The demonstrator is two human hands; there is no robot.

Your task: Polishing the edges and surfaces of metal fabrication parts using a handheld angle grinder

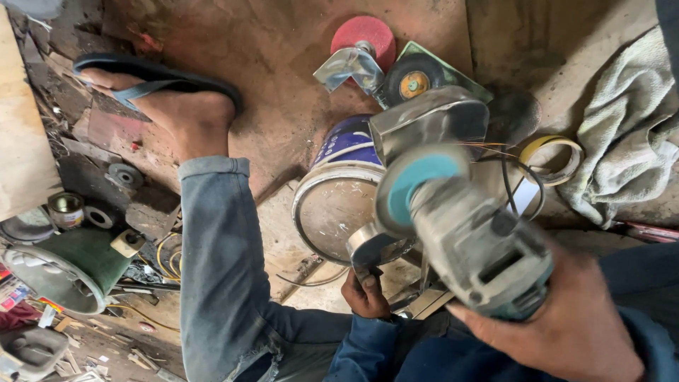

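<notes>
Right hand (566, 325): wrapped around angle grinder (467, 226) body. Left hand (366, 291): fingers closed on metal piece (371, 246), just below grinder disc (417, 185).

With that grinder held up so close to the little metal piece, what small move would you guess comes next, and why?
Probably easing the angle grinder down a touch: the right hand holds it just above the small metal piece that the left hand pinches, and the teal disc seems not quite to touch it.
</notes>
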